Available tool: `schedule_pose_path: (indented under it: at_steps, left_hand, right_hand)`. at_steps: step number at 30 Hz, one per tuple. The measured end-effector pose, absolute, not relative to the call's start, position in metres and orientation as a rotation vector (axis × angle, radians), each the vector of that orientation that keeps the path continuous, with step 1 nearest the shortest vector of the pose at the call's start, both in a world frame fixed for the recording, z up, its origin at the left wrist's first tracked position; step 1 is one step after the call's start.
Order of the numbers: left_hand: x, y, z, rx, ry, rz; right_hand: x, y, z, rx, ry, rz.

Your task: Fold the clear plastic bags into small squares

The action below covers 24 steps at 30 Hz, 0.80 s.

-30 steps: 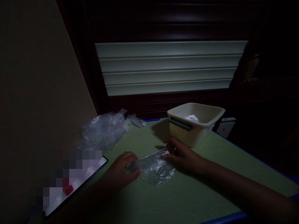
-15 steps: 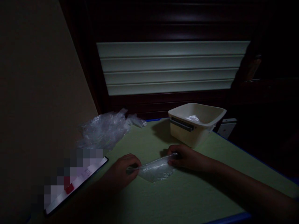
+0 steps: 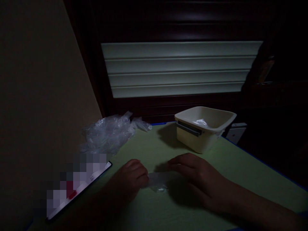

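A small clear plastic bag (image 3: 157, 183) lies between my hands over the green tabletop, its left end pinched in the closed fingers of my left hand (image 3: 133, 176). My right hand (image 3: 196, 176) hovers over the bag's right side, back of the hand up. Its fingers are stretched out and the thumb stands apart, with nothing visibly gripped. Part of the bag is hidden under the right hand and in its shadow. A cream plastic bin (image 3: 190, 139) with a grey handle stands beyond my right hand, holding some clear plastic (image 3: 201, 123).
A heap of crumpled clear plastic bags (image 3: 108, 133) lies at the back left against the wall. A phone or tablet (image 3: 84, 187) with a lit, partly blurred screen is at the left edge. Beyond the table's right edge is a pale device (image 3: 235, 134).
My right hand has let go of the bag's right end and turned palm down over it, fingers extended. The bag now lies lower and more folded; my left hand still pinches it.
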<state>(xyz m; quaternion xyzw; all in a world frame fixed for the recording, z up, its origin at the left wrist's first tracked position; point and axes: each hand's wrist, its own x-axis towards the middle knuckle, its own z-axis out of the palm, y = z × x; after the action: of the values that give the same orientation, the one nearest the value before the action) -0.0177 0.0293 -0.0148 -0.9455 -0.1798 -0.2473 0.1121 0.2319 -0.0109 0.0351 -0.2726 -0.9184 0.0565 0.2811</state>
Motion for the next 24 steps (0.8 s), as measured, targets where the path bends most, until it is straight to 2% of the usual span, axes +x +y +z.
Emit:
schedule_pose_path:
  at_steps: [4, 10, 13, 16, 24]
  left_hand:
    - [-0.016, 0.026, -0.012, -2.746, -0.534, -0.667]
    - [-0.021, 0.029, -0.009, -2.756, -0.493, -0.582]
    - [-0.025, 0.029, -0.006, -2.791, -0.495, -0.490]
    - [-0.025, 0.026, -0.002, -2.818, -0.531, -0.550]
    - [-0.023, 0.010, 0.007, -2.933, -0.681, -0.530]
  right_hand:
    - [0.228, -0.020, 0.033, -0.856, -2.544, 0.122]
    - [0.223, -0.028, 0.035, -0.951, -2.897, 0.497]
    - [0.223, -0.029, 0.038, -0.997, -2.903, 0.560]
    - [0.227, -0.023, 0.034, -0.980, -2.937, 0.615]
    - [0.236, -0.007, 0.031, -1.134, -2.887, 0.536]
